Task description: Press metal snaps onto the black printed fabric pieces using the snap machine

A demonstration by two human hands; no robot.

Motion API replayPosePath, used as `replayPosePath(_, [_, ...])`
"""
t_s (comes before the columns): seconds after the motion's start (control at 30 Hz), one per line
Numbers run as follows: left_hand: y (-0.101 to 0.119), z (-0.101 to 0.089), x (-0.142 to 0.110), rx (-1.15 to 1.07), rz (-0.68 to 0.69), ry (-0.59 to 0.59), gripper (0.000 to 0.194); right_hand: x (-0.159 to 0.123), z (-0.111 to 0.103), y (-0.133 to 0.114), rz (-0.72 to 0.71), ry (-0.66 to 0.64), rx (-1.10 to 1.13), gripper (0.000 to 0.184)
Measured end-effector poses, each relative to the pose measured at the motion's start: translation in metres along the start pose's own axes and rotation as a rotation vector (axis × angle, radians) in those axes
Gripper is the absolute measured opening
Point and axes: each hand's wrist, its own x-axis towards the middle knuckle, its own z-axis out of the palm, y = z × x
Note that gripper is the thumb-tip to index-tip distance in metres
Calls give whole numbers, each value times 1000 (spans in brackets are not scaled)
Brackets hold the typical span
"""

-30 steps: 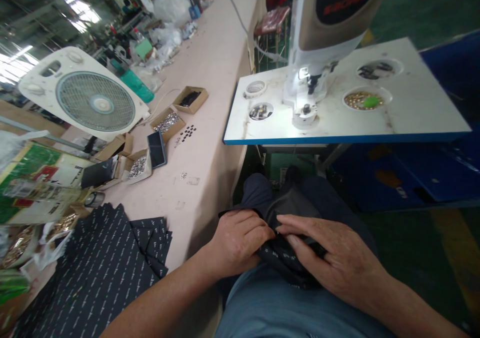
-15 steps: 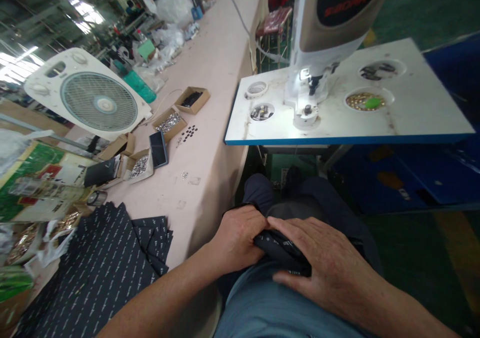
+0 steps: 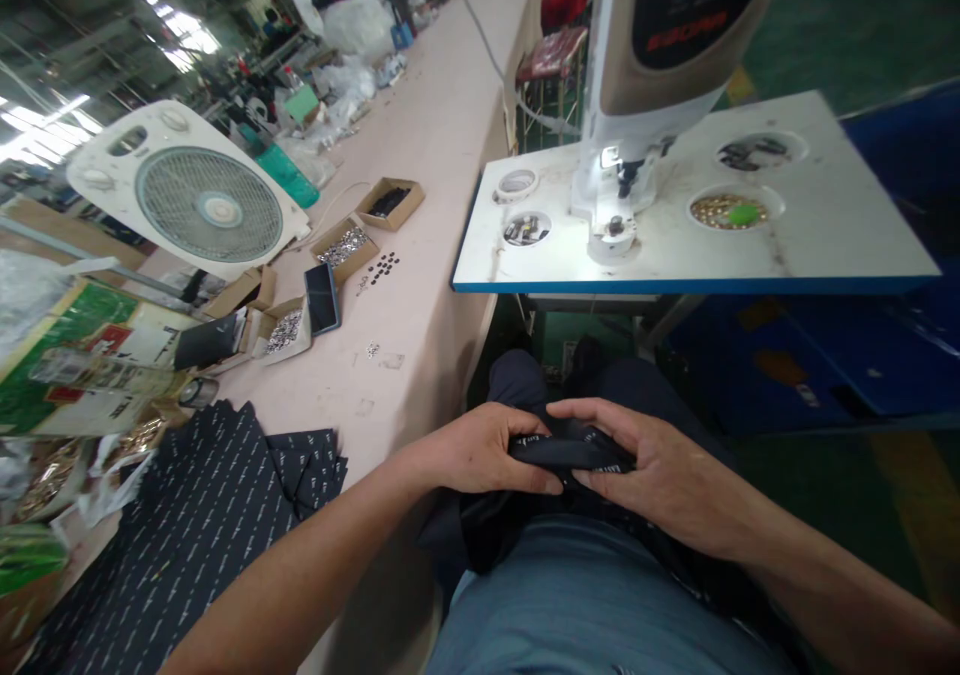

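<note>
Over my lap lies a dark fabric piece with small white lettering, bunched into a fold between both hands. My left hand grips the fold's left end, thumb in front and fingers behind. At the other end, my right hand pinches the same cloth between thumb and fingers. Part of the fabric hangs down over my legs, and its lower edges are hidden by my hands and shirt. On the table to the left, more dark cloth with white lettering is spread in a stack.
Ahead stands a snap-fastening machine on a white worktop with recessed cups of metal parts. A long table on the left bears a fan, a phone, small boxes of fasteners and a green bottle.
Both hands have shifted on the fabric. My right hand, earlier spread over the cloth, now pinches it, and the fold is straighter and held up between my hands.
</note>
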Motion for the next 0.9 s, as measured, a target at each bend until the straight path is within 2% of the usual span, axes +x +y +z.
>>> replayPosePath(0.17, [-3,3,2,-166,-55,-54,34,3,-3,4,75,-53,172,54])
replayPosePath(0.33, [-10,16,7,-356,-106,-3,29,6,-4,12,74,-33,213,53])
replayPosePath(0.47, [-10,23,14,-535,-151,49,26,7,-14,15,96,-39,216,50])
replayPosePath(0.6, [-9,26,22,-780,-185,16,37,6,-24,20,164,-50,342,43])
replayPosePath(0.73, [-15,27,36,-887,-154,-1,49,11,-30,30,312,-13,526,36])
replayPosePath(0.8, [-20,25,46,-926,-144,22,55,22,-37,37,369,-11,507,37])
replayPosePath(0.9, [-29,21,62,-969,-194,66,64,49,-59,46,365,-22,249,45])
